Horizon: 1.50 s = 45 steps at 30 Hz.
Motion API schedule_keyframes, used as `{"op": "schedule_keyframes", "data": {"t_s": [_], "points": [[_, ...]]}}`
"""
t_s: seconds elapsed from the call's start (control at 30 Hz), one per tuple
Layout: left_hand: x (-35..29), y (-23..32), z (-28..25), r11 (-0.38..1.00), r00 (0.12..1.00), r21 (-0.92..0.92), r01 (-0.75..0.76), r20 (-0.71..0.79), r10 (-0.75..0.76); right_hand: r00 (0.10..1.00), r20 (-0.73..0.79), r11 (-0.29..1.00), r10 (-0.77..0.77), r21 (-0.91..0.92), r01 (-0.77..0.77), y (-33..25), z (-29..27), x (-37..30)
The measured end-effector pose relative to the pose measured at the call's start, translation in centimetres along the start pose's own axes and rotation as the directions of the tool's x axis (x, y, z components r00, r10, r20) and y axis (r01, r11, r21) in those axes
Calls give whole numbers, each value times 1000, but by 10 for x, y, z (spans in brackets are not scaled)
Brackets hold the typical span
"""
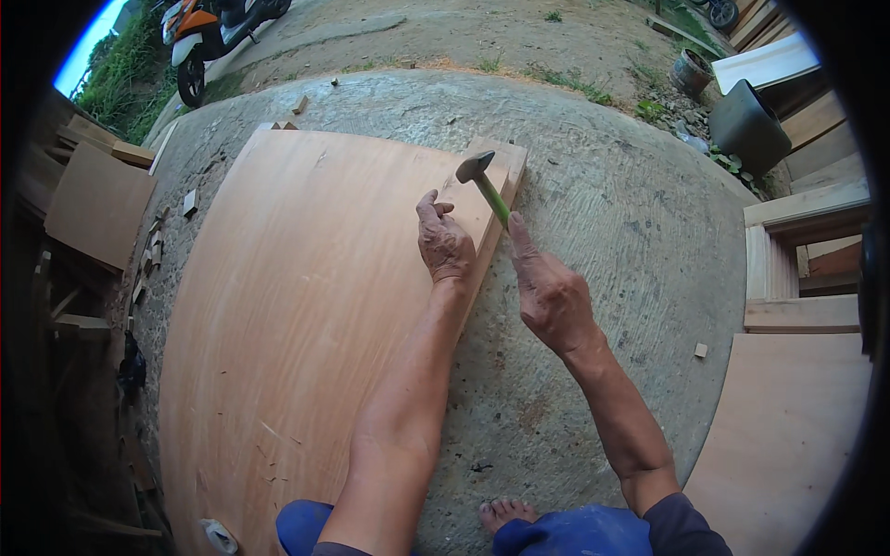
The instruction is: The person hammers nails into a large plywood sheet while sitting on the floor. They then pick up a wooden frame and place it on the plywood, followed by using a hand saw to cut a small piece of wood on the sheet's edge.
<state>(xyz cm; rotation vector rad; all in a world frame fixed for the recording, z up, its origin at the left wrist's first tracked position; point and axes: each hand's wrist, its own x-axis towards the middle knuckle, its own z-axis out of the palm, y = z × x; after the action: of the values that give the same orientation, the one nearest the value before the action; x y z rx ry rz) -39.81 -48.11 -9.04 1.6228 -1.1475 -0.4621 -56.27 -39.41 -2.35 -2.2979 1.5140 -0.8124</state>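
Note:
My right hand point(554, 298) grips a hammer point(492, 191) by its green handle, index finger laid along the shaft. The dark metal head is raised above the far right corner of a large wooden panel point(306, 241). Close to the panel's right edge, my left hand point(446, 243) is closed, with its fingers curled and drawn together just left of the hammer. Whatever they may pinch is too small to make out. Under that edge runs a pale wooden strip point(512, 171). Several thin nail-like slivers point(273, 450) lie on the near part of the panel.
Rough concrete point(612, 250) surrounds the panel. Small wood offcuts point(190, 203) lie along the left, with stacked boards point(100, 204) beyond. On the right are a wooden frame point(802, 315), another panel point(779, 435) and a dark plastic container point(749, 130). A motorbike point(192, 74) stands far left.

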Motion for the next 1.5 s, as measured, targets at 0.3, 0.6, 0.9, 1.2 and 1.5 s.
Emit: {"op": "schedule_keyframes", "data": {"t_s": [0.3,0.6,0.9,1.2,1.5], "points": [[-7,-18,-15,989,997,-126,-71,33,75,981,19,978,191,85,-191,4,26,17],[-95,-30,-97,980,966,35,-198,178,189,877,266,688,401,544,-479,-42,65,-50],[-178,-13,-319,854,617,235,-465,778,121,907,322,818,271,420,-393,-89,84,-46],[-337,-21,-570,679,708,636,-366,664,-240,962,254,979,-98,-147,138,-155,81,-54],[-491,-107,-514,391,914,839,380,-274,-300,495,710,708,-501,8,706,-237,132,-164]]}}
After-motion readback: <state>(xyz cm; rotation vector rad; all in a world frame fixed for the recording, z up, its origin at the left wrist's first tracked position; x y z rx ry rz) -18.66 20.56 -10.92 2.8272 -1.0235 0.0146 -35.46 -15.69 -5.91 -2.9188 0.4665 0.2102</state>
